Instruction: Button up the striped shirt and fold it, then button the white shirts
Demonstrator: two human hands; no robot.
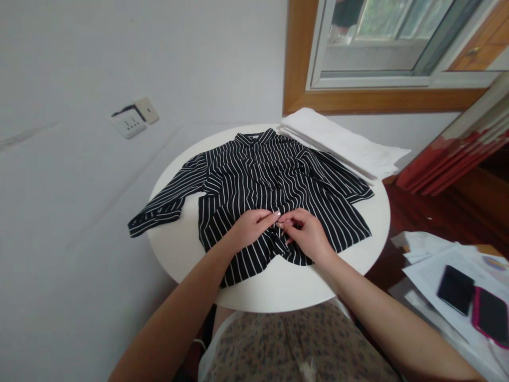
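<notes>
A black shirt with white stripes (262, 185) lies spread face up on a round white table (178, 254), collar at the far side, one sleeve hanging over the left edge. My left hand (252, 227) and my right hand (304, 233) meet at the middle of the shirt's front near its lower hem. Both hands pinch the fabric of the front placket with fingertips pressed together, touching each other.
A folded white cloth (342, 143) lies at the table's far right edge under a wood-framed window (382, 53). A wall socket (133, 119) sits on the left wall. At right, papers (433, 270) carry a black phone (455, 289) and a pink-cased phone (491, 315).
</notes>
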